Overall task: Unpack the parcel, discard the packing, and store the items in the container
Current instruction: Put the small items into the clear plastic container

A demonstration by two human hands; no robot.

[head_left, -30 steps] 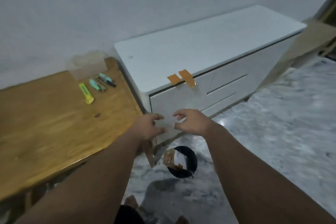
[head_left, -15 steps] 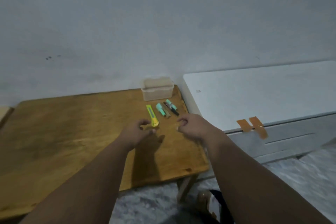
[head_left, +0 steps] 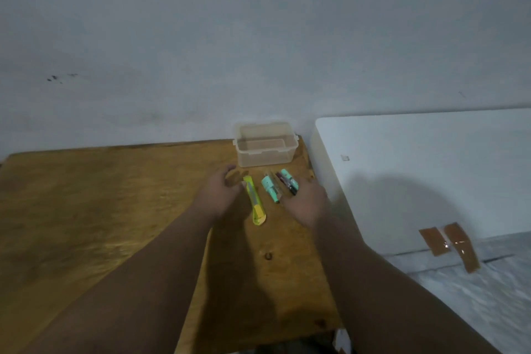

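Head view: a yellow cutter (head_left: pixel 255 202) and mint pens (head_left: pixel 278 184) are flanked by the left hand (head_left: pixel 219 195) and right hand (head_left: pixel 307 204) on the bench (head_left: pixel 94 210), fingers loosely spread, nothing gripped; a clear container (head_left: pixel 265 144) is seen behind.

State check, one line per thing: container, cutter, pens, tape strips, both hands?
clear plastic container: lid off, empty, upright at table's back edge
yellow utility cutter: lying flat on table, not gripped
teal pens: lying loose on table, outside the container
brown tape strips: stuck on white cabinet edge, one hanging over
left hand: open, beside the cutter
right hand: open, fingertips at the pens
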